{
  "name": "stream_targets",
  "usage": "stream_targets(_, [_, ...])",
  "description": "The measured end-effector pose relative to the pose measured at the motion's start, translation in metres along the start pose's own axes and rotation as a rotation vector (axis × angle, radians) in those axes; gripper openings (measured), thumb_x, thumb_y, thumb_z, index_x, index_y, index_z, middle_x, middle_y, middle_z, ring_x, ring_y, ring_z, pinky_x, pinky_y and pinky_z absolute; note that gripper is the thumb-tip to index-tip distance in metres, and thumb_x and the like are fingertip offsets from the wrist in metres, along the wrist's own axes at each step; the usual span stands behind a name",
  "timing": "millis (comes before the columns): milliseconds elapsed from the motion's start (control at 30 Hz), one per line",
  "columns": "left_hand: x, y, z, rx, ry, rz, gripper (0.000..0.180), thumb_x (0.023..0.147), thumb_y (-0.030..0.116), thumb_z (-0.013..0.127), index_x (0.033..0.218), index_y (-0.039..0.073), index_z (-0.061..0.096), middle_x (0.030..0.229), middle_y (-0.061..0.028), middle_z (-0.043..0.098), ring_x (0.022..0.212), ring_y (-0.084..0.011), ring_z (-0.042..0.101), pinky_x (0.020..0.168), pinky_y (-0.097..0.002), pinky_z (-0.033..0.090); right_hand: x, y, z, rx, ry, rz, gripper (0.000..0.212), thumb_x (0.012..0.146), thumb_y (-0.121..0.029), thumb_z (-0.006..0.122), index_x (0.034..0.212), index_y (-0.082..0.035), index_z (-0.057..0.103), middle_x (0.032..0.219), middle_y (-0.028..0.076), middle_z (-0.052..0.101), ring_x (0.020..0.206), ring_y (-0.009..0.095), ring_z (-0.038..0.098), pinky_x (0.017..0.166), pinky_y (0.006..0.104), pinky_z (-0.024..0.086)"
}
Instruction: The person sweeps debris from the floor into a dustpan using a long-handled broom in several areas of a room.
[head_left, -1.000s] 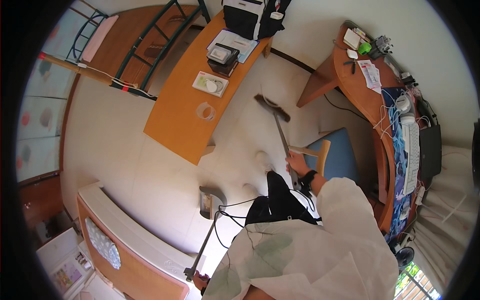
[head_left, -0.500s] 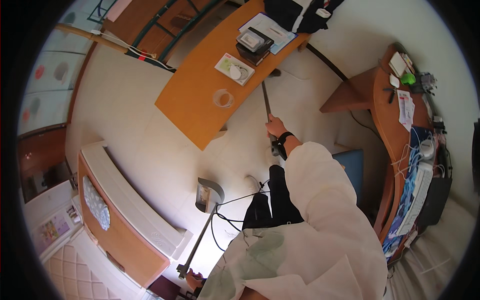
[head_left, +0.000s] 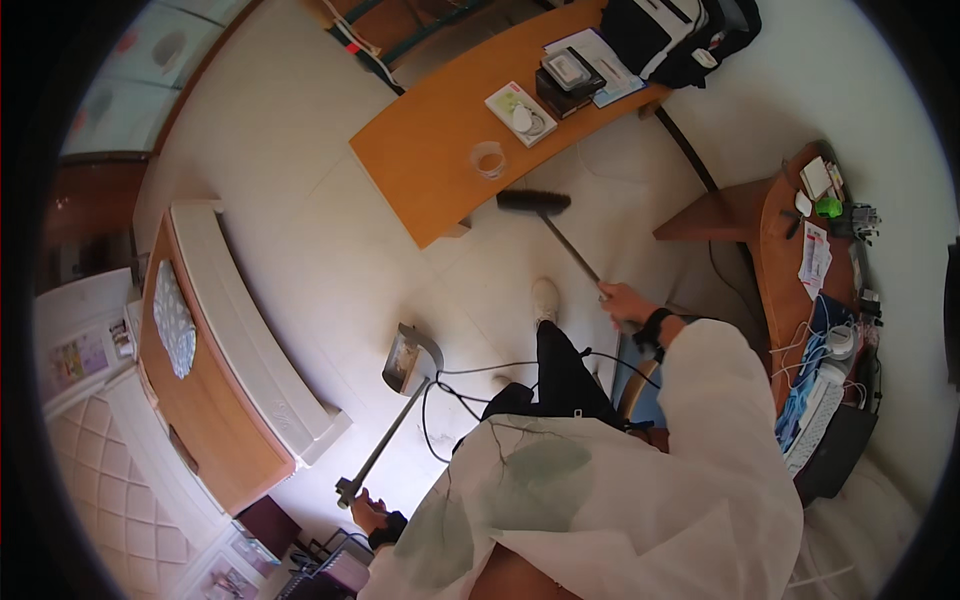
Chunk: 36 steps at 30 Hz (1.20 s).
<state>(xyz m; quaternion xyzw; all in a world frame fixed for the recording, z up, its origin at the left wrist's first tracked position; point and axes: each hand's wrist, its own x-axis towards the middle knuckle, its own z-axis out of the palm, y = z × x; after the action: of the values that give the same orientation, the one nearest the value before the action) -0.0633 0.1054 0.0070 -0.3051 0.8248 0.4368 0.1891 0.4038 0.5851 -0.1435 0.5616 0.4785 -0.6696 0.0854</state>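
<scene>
My right hand (head_left: 627, 303), a dark band at its wrist, is closed around the handle of a broom (head_left: 568, 245). The dark bristle head rests on the floor just off the near edge of the wooden table. At the lower left, my left hand (head_left: 370, 513) grips the upper end of a long-handled dustpan (head_left: 408, 362). Its pan stands on the floor left of my legs, and some light-coloured matter, too small to name, shows inside. A black cable (head_left: 480, 369) runs past the dustpan's handle toward my legs.
On the wooden table (head_left: 400, 150) are a clear round container (head_left: 488, 160), a white box (head_left: 520, 114) and a black backpack (head_left: 665, 40). A cluttered desk (head_left: 770, 215) with a keyboard (head_left: 815, 415) curves along the right. A wood-topped cabinet (head_left: 205, 400) stands left. A blue chair (head_left: 645, 395) is beside my legs.
The broom has come out from below the table's edge, so its bristle head now shows. My right hand has moved right and nearer. The dustpan stays in my left hand.
</scene>
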Motion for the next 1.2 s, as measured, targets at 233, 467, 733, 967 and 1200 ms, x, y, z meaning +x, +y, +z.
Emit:
stream_targets(233, [0.01,-0.032,-0.042,-0.025,0.018,0.057,0.016,0.075,0.009,0.061,0.07,0.01,0.046,0.053,0.0018,0.036,0.041,-0.0097,0.034,0.041,-0.0256,0.034,-0.06,0.007,0.015,0.136,0.01,-0.086,0.039,0.08,-0.009,0.048,0.117,0.002,0.046,0.054,0.009,0.051,0.039,0.017,0.051,0.035,0.0304,0.04])
stream_targets(467, [0.016,-0.061,-0.133,-0.081,-0.024,0.08,0.016,0.074,0.006,0.062,0.073,0.011,0.046,0.053,0.0014,0.039,0.042,-0.0099,0.035,0.045,-0.0267,0.035,0.063,0.044,0.11,0.405,0.19,-0.203,0.016,0.08,-0.011,0.046,0.093,-0.003,0.051,0.052,0.009,0.052,0.044,0.023,0.052,0.042,0.0339,0.043])
stream_targets(733, [0.041,-0.085,-0.179,-0.034,-0.036,0.099,0.016,0.072,0.004,0.062,0.074,0.011,0.048,0.055,0.0023,0.041,0.042,-0.0086,0.035,0.044,-0.0257,0.035,0.04,0.056,0.201,-1.192,0.327,-0.787,0.022,0.048,-0.025,0.071,0.05,-0.006,0.06,0.054,0.013,0.057,0.06,0.031,0.057,0.056,0.0414,0.046])
stream_targets(967, [0.042,-0.101,-0.183,0.028,0.068,0.118,0.017,0.07,-0.001,0.062,0.078,0.008,0.049,0.056,0.0008,0.041,0.042,-0.0089,0.036,0.039,-0.0239,0.036,0.085,-0.028,0.189,0.011,0.245,-0.33,0.007,0.074,-0.003,0.05,0.073,0.002,0.046,0.055,0.016,0.052,0.043,0.027,0.058,0.04,0.0396,0.044])
stream_targets(1200, [0.039,-0.091,-0.188,0.092,0.176,0.037,0.016,0.072,0.004,0.063,0.078,0.009,0.048,0.056,0.0016,0.042,0.042,-0.0087,0.036,0.04,-0.0244,0.036,0.127,-0.03,0.16,-0.016,0.314,-0.022,0.039,0.082,-0.009,0.042,0.119,0.003,0.042,0.061,0.015,0.057,0.041,0.025,0.054,0.038,0.034,0.042])
